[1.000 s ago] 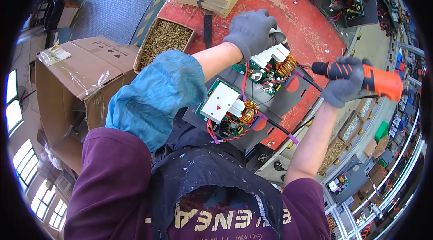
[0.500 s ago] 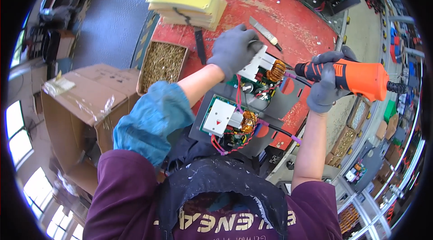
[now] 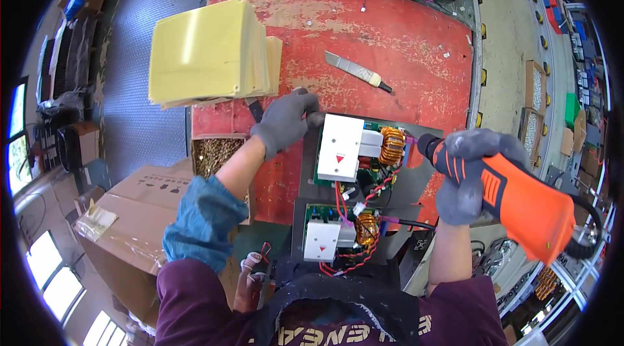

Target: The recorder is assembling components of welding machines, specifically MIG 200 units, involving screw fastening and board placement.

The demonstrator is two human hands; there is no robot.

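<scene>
My left hand, in a grey glove, grips the upper left edge of an electronic unit on the red table. That unit has a white block, a green board and a copper coil. My right hand, also gloved, holds an orange and black power screwdriver with its tip at the unit's right edge. A second similar unit with a white block and coil lies just nearer to me.
A stack of yellow sheets sits at the table's left. A knife lies beyond the units. A tray of brass screws and a cardboard box stand left of the table. Shelves with parts run along the right.
My head has tilted, so the table shifted down in view. My left hand slid from the top of the unit to its left edge. The screwdriver came closer to me.
</scene>
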